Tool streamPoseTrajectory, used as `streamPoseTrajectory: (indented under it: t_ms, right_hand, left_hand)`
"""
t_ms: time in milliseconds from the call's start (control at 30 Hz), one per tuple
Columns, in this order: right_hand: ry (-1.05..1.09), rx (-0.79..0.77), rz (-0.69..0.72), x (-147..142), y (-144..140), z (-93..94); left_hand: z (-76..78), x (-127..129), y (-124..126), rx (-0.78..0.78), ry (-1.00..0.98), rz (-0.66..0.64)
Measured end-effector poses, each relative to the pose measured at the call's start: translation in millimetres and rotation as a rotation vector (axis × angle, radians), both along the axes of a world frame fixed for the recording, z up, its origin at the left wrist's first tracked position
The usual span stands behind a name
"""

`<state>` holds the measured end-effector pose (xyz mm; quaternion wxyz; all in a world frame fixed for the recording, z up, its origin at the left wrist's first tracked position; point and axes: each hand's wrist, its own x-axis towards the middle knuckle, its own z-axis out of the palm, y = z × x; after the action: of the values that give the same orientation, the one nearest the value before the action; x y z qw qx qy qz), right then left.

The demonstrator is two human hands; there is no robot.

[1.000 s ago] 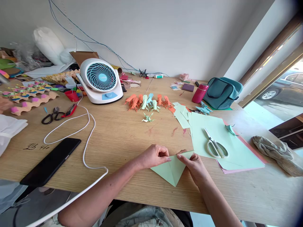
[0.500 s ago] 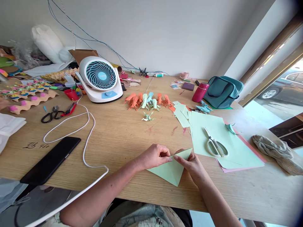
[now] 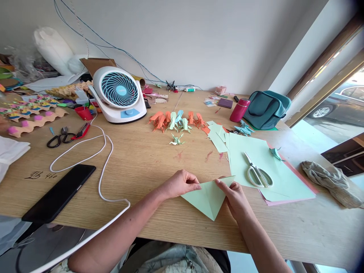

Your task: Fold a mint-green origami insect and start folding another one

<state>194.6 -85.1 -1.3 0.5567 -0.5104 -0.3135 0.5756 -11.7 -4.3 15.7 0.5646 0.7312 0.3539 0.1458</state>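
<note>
A light green paper triangle (image 3: 209, 197) lies folded on the wooden table (image 3: 148, 159) near its front edge. My left hand (image 3: 180, 184) pinches the triangle's left corner. My right hand (image 3: 234, 197) presses its fingers on the upper right part of the fold. Both hands rest on the table on either side of the paper.
Right of my hands lie green sheets (image 3: 267, 170) with white scissors (image 3: 257, 174) on them. Folded paper cranes (image 3: 178, 121) sit mid-table before a white fan (image 3: 119, 94). A black phone (image 3: 58, 193) and white cable (image 3: 102, 167) lie left; a teal bag (image 3: 265, 110) and red bottle (image 3: 239, 110) stand at back right.
My left hand slid left along the upper edge of the triangle, and the right hand shifted slightly right, flattening the fold. The paper stays in place.
</note>
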Motion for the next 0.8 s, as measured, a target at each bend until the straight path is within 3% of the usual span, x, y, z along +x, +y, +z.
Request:
streamPoseTrajectory:
  t_ms: [167, 367, 567, 800]
  right_hand:
    - [0.020, -0.037, -0.090, 3, 1, -2.5]
    - [0.025, -0.053, -0.183, 8, 1, -5.5]
    - [-0.102, -0.072, -0.255, 12, 3, -10.1]
    - [-0.143, 0.037, -0.260, 17, 5, -10.2]
  left_hand:
    - [-6.6, -13, 15, 0.007, 0.006, 0.035]
    - [-10.5, -24, 28, -0.136, -0.120, 0.097]
    - [-9.4, -33, 34, -0.111, -0.106, 0.158]
    - [-15.4, -42, 43, -0.024, -0.061, 0.188]
